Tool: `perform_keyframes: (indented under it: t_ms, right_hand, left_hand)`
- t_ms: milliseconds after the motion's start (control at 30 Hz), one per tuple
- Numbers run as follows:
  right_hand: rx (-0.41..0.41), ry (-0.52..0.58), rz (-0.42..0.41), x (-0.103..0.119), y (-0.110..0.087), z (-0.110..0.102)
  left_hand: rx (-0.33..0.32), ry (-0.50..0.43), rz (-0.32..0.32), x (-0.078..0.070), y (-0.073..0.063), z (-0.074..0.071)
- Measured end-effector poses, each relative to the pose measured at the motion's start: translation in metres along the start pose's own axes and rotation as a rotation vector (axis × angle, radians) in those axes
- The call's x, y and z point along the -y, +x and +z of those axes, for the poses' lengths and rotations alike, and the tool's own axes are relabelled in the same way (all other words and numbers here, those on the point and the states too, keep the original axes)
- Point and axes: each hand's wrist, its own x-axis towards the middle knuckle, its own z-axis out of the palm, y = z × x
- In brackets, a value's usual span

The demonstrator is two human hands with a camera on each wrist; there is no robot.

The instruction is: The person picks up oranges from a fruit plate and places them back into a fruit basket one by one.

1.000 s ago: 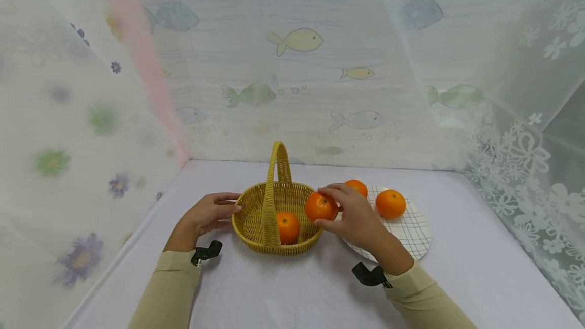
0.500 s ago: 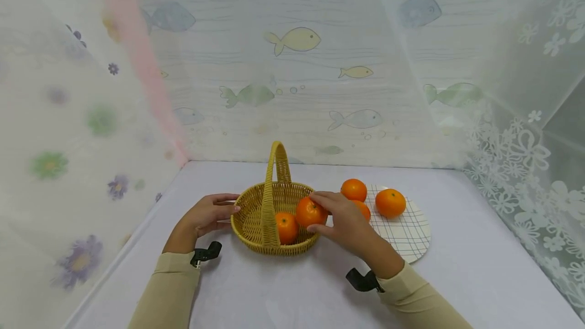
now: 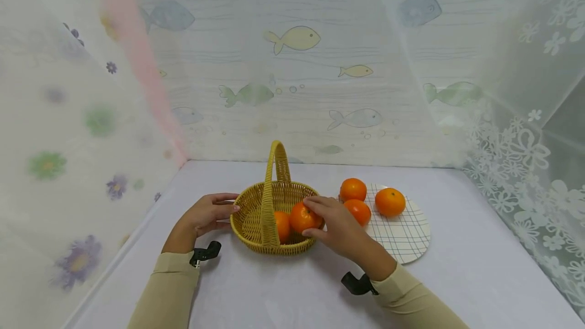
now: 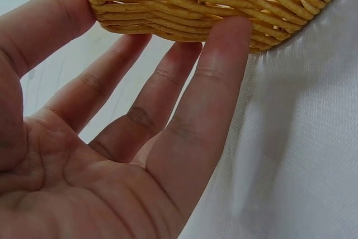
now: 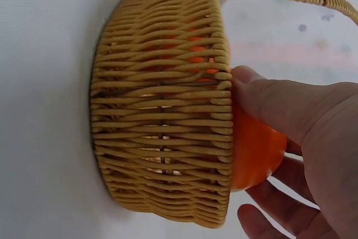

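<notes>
Our right hand [image 3: 335,225] has carried its orange [image 3: 303,217] into the wicker basket [image 3: 256,230].
Firm, smooth fruit: we cup it fingertip-round, while our flat left hand [image 3: 205,215] steadies the rim.

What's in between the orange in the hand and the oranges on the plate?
In the head view, only the right hand itself: it holds the orange over the basket, and its back hides part of the nearest plate orange.
</notes>
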Motion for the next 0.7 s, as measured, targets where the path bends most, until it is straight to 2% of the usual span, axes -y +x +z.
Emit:
perform_keyframes:
  t_ms: [333, 700]
  right_hand:
    - [0.018, 0.010, -0.007, 0.0014, -0.0001, 0.0033]
    - [0.050, 0.032, 0.049, 0.0001, 0.0007, 0.0075]
  left_hand:
    - [0.004, 0.010, 0.003, 0.0002, 0.0001, -0.0009]
    - [-0.004, 0.015, -0.003, -0.0018, -0.0010, 0.0000]
